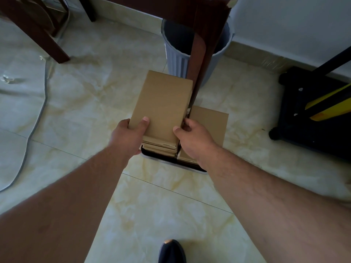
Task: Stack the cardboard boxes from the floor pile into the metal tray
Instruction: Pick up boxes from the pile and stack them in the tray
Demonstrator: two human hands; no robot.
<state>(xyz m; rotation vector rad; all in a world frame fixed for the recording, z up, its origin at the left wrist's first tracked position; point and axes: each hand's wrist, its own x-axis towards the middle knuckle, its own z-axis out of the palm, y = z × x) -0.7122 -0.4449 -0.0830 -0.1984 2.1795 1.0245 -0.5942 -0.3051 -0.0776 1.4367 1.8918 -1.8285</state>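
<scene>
Pale marbled floor tiles (79,114) are filling most of the view, with a white wall running along the far right. On the floor a metal tray (171,163) is sitting, packed with two side-by-side stacks of flattened cardboard boxes (161,147) — the right stack (209,122) is lying flat, touching the left one. Both hands are holding the top cardboard box (163,103) over the left stack, tilted so its far end is lifting toward a dark wooden table leg (205,44). The left hand (127,135) is gripping the box's near left corner, thumb pressing on top and the other fingers hidden beneath. The right hand (193,139) is pinching the near right edge, thumb on top and fingers (187,123) curling round the side. Behind the leg a grey ribbed waste bin (178,61) is standing. A grey cable (36,118) is trailing across the left floor, a black-and-yellow wheeled cart (311,118) is resting at right, and a dark shoe (171,251) is showing at the bottom edge.
</scene>
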